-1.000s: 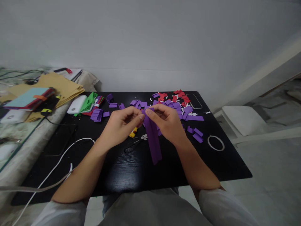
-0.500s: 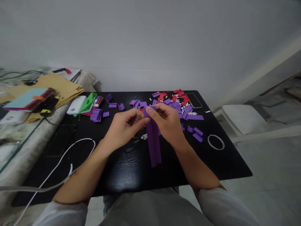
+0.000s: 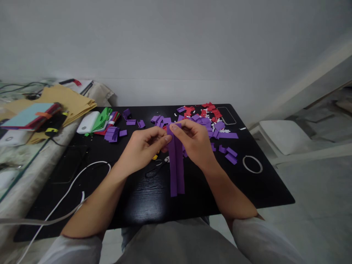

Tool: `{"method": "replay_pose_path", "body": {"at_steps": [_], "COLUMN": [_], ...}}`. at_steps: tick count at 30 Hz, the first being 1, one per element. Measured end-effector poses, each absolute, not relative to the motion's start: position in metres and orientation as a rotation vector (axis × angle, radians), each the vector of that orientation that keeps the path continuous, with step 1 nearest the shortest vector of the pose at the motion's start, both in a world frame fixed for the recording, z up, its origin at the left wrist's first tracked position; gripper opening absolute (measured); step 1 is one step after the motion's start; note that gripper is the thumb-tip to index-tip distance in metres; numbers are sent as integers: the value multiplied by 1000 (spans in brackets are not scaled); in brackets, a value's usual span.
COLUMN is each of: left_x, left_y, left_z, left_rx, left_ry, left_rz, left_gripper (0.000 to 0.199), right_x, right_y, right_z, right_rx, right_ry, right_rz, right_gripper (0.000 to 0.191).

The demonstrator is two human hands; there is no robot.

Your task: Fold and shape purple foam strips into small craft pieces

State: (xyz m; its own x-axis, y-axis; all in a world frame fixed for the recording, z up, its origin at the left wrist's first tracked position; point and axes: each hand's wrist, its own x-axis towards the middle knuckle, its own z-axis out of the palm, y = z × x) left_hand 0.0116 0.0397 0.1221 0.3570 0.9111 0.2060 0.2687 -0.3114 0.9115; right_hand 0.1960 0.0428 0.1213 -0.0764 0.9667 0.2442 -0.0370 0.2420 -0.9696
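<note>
A long purple paper strip [image 3: 176, 165], creased lengthwise, hangs toward me over the middle of the black table [image 3: 143, 205]. Its top end is pinched on the left by my left hand [image 3: 147, 148] and on the right by my right hand [image 3: 195, 145], thumbs on the near face. Behind the strip lie scissors [image 3: 154, 171] with dark handles, partly hidden. Folded purple pieces [image 3: 202, 120] are scattered behind my right hand, and a stack of purple pieces [image 3: 112, 134] lies beyond my left forearm. Something small and yellow [image 3: 155, 157] shows beside my left fingers.
Red scraps [image 3: 210, 107] and white bits lie at the back right, near a clear rectangular frame [image 3: 227, 116]. A ring [image 3: 252, 164] sits at the right. Green paper [image 3: 103, 119], a white cable [image 3: 64, 196] and brown envelopes [image 3: 66, 101] are at the left. A white stool [image 3: 283, 136] stands beyond.
The strip's lower end has swung slightly left and now hangs straighter, its two long halves spread wider. Both hands keep their hold, and the yellow thing has come into view.
</note>
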Motion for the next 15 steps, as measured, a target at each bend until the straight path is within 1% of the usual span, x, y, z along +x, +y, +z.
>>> {"method": "replay_pose_path", "body": {"at_steps": [7, 15], "left_x": [11, 11], "left_y": [39, 37], "left_z": [122, 122], "left_rx": [1786, 1775], "left_ry": [1032, 1054], "left_rz": [966, 1012], "left_gripper": [27, 27], "right_x": [195, 196], "right_y": [43, 42], "right_z": [122, 124], "right_rx": [-934, -932], "right_ry": [-1351, -1357], "right_rz": [1083, 1118], "right_gripper": [30, 35]}}
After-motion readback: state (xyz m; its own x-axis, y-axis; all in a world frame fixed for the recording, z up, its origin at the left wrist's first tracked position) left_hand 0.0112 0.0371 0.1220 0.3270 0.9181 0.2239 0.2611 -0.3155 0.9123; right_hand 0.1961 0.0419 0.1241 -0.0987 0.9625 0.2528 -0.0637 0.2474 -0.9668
